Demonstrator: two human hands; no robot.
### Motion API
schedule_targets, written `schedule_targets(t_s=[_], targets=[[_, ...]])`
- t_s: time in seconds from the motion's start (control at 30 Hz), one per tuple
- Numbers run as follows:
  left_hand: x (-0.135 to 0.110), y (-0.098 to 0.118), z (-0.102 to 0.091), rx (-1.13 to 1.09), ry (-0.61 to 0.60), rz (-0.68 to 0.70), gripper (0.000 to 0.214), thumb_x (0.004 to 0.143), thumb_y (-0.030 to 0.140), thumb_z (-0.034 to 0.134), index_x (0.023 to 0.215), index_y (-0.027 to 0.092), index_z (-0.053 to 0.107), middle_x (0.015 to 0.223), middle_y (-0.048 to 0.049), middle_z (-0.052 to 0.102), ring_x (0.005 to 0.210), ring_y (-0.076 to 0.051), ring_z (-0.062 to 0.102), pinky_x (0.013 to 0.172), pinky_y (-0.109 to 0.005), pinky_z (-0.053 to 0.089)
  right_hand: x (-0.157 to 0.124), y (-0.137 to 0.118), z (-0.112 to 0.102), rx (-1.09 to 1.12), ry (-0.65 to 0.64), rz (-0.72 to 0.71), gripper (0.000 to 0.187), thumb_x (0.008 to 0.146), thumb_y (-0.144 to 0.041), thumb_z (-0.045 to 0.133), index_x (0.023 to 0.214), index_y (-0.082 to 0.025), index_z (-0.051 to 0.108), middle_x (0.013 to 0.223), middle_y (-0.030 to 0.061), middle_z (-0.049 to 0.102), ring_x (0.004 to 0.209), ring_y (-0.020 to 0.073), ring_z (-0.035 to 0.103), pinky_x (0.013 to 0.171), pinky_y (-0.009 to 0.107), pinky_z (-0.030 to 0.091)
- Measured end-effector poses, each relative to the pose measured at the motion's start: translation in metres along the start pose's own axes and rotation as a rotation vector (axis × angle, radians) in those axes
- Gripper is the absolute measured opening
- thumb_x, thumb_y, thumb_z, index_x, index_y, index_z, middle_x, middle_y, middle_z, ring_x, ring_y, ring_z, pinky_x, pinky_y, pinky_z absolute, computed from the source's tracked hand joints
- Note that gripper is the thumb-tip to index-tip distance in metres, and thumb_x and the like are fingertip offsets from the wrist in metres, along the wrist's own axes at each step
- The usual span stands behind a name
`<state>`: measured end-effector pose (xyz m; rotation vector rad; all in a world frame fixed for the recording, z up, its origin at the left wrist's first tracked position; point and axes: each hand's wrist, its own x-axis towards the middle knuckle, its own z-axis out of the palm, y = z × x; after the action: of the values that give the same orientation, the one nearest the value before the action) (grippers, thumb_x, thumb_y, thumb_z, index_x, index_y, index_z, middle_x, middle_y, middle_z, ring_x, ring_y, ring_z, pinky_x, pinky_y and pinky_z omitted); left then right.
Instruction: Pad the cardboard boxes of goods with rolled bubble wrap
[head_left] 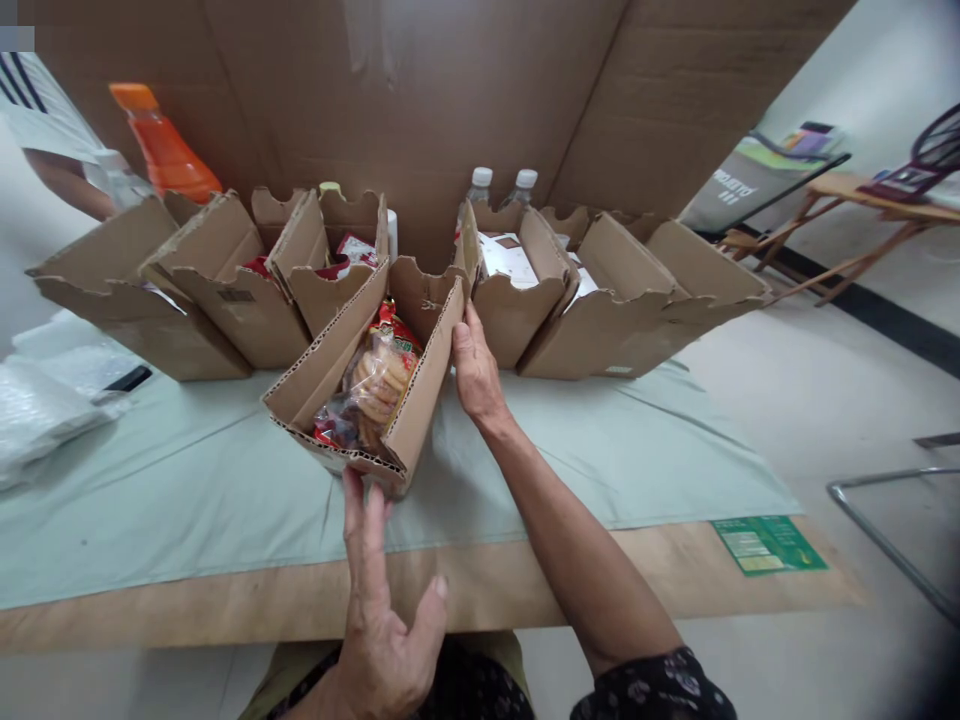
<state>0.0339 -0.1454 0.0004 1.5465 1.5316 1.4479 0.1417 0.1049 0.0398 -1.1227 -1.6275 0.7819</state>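
A narrow open-topped cardboard box [429,395] juts forward from a row of similar boxes, slightly angled. Inside it lies a clear bag of round crackers [379,385] with red and green printing. My right hand [477,370] rests against the box's right side, fingers stretched out along the cardboard. At the box's near end, the fingertips of my left hand [386,610] touch its lower front edge; the fingers are extended and the thumb stands apart. Neither hand is wrapped around anything.
More cardboard boxes [274,325] stand left and right, some holding red packets or white cartons [508,258]. Behind are an orange bottle [169,150], white-capped bottles [480,185] and a tall cardboard panel [450,90]. Bubble wrap [45,410] lies left. Another person's arm [67,183] shows at far left.
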Motion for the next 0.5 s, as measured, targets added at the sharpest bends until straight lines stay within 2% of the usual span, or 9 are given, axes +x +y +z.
schedule_targets(t_s=[0.1,0.2,0.3,0.37,0.5], targets=[[-0.005,0.003,0.007,0.002,-0.022,-0.019,0.093,0.095,0.014,0.056,0.17,0.04,0.007,0.18,-0.0064,-0.006,0.165,-0.041,0.01,0.127,-0.072,0.027,0.003,0.001,-0.007,-0.047,-0.002,0.036,0.083,0.097,-0.082,0.028,0.162,-0.032,0.04,0.167,0.0056,0.045,0.151,0.0356,0.046,0.122,0.064,0.038],[-0.008,0.002,0.013,0.023,-0.043,0.003,0.093,0.095,0.013,0.057,0.17,0.039,0.007,0.18,-0.0068,-0.008,0.165,-0.042,0.005,0.127,-0.075,0.022,0.003,0.006,-0.012,-0.115,0.008,0.067,0.076,0.098,-0.079,0.031,0.154,-0.032,0.052,0.154,0.0074,0.061,0.141,0.0406,0.055,0.114,0.066,0.045],[-0.007,0.003,0.018,0.039,-0.063,0.045,0.096,0.091,0.011,0.058,0.17,0.037,0.009,0.18,-0.0066,-0.01,0.165,-0.042,0.001,0.126,-0.074,0.024,-0.005,0.018,-0.012,-0.146,0.095,0.057,0.068,0.098,-0.076,0.033,0.138,-0.032,0.064,0.136,0.0073,0.072,0.128,0.0387,0.065,0.109,0.06,0.049],[-0.002,0.006,0.023,0.04,-0.084,0.056,0.099,0.089,0.01,0.059,0.17,0.037,0.007,0.18,-0.0065,-0.01,0.166,-0.041,0.003,0.126,-0.072,0.027,-0.013,0.03,-0.008,-0.136,0.16,0.059,0.067,0.097,-0.076,0.033,0.122,-0.028,0.071,0.123,0.0086,0.077,0.117,0.0352,0.069,0.105,0.053,0.051],[0.025,0.005,0.033,0.036,-0.138,0.089,0.101,0.089,0.01,0.059,0.169,0.039,0.004,0.18,-0.0075,-0.009,0.166,-0.04,0.004,0.126,-0.071,0.028,-0.023,0.052,-0.001,-0.108,0.207,0.129,0.069,0.095,-0.078,0.028,0.088,-0.023,0.069,0.089,0.0099,0.077,0.087,0.0287,0.07,0.085,0.043,0.056]])
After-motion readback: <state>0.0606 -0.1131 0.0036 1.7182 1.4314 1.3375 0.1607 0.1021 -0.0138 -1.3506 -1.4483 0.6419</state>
